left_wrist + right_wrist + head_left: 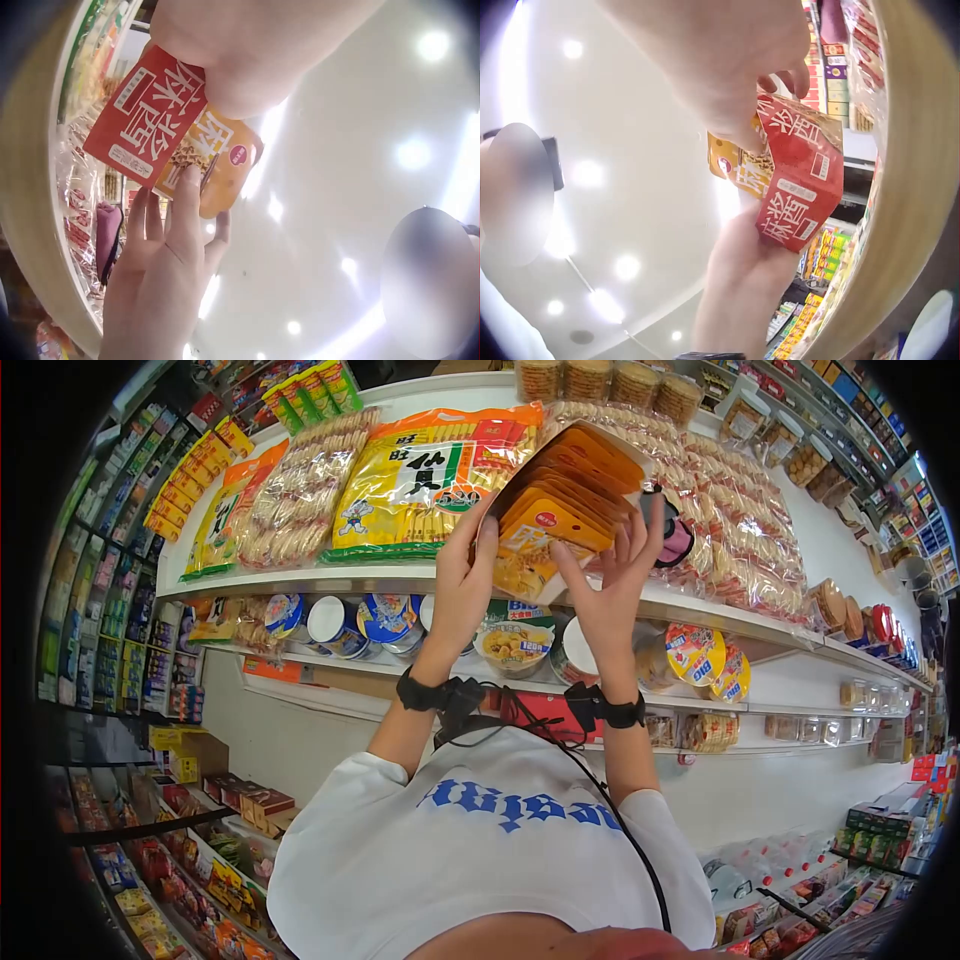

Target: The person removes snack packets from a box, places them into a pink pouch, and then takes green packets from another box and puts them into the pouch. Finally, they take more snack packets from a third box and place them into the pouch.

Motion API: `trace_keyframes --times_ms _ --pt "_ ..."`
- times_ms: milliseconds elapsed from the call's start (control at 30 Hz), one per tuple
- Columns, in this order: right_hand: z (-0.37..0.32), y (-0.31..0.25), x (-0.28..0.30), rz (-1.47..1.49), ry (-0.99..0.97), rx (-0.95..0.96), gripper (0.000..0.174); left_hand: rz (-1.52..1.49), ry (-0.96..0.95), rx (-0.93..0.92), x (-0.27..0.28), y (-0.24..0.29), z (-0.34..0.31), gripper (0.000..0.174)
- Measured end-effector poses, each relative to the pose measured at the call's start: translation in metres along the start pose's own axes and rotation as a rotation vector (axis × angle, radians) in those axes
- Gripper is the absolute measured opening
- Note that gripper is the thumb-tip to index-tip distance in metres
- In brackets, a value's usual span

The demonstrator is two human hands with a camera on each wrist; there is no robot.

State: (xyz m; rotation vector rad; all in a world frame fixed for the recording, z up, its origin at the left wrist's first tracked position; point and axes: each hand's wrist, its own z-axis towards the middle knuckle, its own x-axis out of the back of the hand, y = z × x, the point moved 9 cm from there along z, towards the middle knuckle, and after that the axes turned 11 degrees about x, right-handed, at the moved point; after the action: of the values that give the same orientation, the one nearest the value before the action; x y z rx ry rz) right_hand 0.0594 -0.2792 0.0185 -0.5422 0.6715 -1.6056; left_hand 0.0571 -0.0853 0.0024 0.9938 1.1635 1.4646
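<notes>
Over the shelf (380, 574), the left hand (465, 585) is gripping the box (154, 112) and the right hand (608, 600) is pinching it, thumb on packets (550, 515); likely light, crushable card, wanting gentle side holds.

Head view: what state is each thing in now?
Box: open, tilted, held up
Packets: lined up inside the box
Left grip: holding the box
Right grip: thumb against the packets
Yellow bag: full, on the shelf
Noodle tubs: lidded, under the shelf
</notes>
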Motion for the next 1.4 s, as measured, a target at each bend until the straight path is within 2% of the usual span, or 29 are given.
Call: trace_keyframes --times_ms 100,133,233,267,367,400,500,533,633,767,867,967,1067,1233,1400 --pt "-0.008 -0.002 0.011 0.444 0.003 -0.114 0.105 -0.074 -0.084 0.072 -0.019 0.015 -0.028 0.04" --pt "-0.014 0.001 0.018 0.442 -0.009 -0.136 0.095 -0.087 -0.105 0.085 -0.027 0.017 -0.036 0.04" --pt "-0.027 -0.001 0.044 0.401 -0.047 -0.23 0.082 0.087 -0.167 -0.091 -0.051 0.037 -0.054 0.045" --pt "-0.032 -0.007 0.055 0.348 -0.011 -0.231 0.071 0.026 -0.26 -0.027 -0.056 0.027 -0.059 0.057" --pt "-0.05 -0.007 0.084 0.288 0.028 -0.359 0.069 0.027 -0.332 -0.106 -0.087 0.03 -0.075 0.074" --pt "-0.053 -0.012 0.096 0.227 0.038 -0.308 0.064 0.045 -0.351 -0.064 -0.098 0.024 -0.08 0.089" --pt "-0.067 -0.014 0.116 0.236 0.024 -0.371 0.061 -0.047 -0.417 0.31 -0.126 0.007 -0.101 0.103" --pt "-0.069 -0.017 0.12 0.217 -0.005 -0.359 0.06 0.002 -0.435 0.277 -0.132 0.006 -0.105 0.101" --pt "-0.085 -0.021 0.131 0.133 0.023 -0.344 0.065 0.042 -0.451 0.335 -0.139 -0.018 -0.117 0.104" --pt "-0.103 -0.033 0.139 0.169 0.089 -0.367 0.07 0.069 -0.487 0.343 -0.15 -0.04 -0.135 0.089" --pt "-0.122 -0.049 0.144 0.021 0.096 -0.289 0.073 -0.008 -0.5 0.501 -0.147 -0.063 -0.151 0.074" --pt "-0.141 -0.074 0.138 -0.07 0.108 -0.26 0.079 -0.056 -0.617 0.518 -0.14 -0.072 -0.164 0.064" --pt "-0.168 -0.094 0.13 -0.168 0.114 -0.326 0.088 -0.108 -0.663 0.587 -0.125 -0.085 -0.186 0.067" --pt "-0.217 -0.136 0.131 -0.363 0.118 -0.469 0.097 -0.134 -0.873 0.533 -0.12 -0.072 -0.227 0.085" --pt "-0.259 -0.189 0.147 -0.454 0.253 -0.526 0.103 -0.199 -1.115 0.393 -0.14 -0.055 -0.272 0.093"
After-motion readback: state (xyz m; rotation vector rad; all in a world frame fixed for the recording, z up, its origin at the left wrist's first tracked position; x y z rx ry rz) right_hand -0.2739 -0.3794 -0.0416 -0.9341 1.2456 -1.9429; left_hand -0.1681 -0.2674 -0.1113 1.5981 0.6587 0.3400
